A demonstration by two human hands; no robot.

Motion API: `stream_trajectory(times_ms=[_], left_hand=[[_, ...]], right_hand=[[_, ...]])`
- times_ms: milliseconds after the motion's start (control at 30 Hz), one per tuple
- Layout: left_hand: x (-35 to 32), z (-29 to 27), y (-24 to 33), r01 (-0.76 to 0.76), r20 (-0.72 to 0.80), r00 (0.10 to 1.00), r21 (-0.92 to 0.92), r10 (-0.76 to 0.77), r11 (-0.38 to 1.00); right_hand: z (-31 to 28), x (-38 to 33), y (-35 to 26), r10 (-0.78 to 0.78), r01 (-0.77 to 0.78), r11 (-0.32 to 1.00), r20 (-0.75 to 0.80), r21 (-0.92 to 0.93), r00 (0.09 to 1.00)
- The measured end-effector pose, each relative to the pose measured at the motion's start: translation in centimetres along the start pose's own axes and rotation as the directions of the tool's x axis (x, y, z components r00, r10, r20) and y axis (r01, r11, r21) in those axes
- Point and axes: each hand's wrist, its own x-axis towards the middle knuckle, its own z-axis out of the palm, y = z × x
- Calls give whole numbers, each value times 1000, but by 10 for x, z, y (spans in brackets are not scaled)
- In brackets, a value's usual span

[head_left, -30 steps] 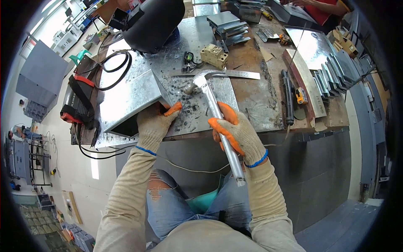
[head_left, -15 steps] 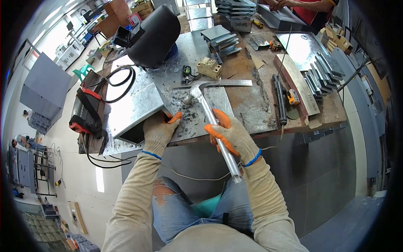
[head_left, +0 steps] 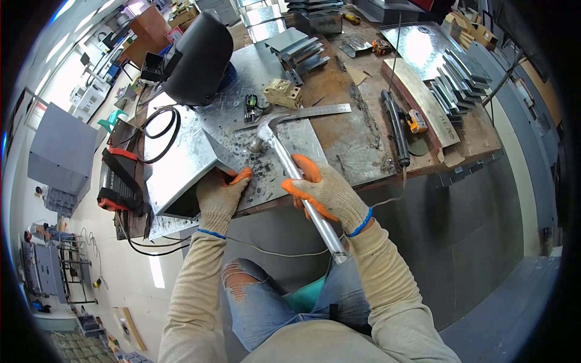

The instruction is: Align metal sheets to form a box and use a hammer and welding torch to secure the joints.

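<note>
So the right hand point(head_left: 327, 193) has its gloved fingers point(head_left: 295, 192) wrapped tight around the metal hammer point(head_left: 284, 166), gripping mid-handle, with the head resting on the workbench point(head_left: 357, 139) just beside a steel ruler point(head_left: 315, 112). Left hand point(head_left: 219, 196) is curled over the near edge of a folded sheet-metal piece point(head_left: 181, 166), pressing on it. Fingertips there are tucked under, so hard to make out.
</note>
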Motion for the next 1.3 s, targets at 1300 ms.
stream_trajectory(times_ms=[1300], left_hand=[[-1, 2, -35, 55, 99, 995, -497, -7, 866]], right_hand=[[4, -5, -7, 36, -36, 999, 9, 40, 999]])
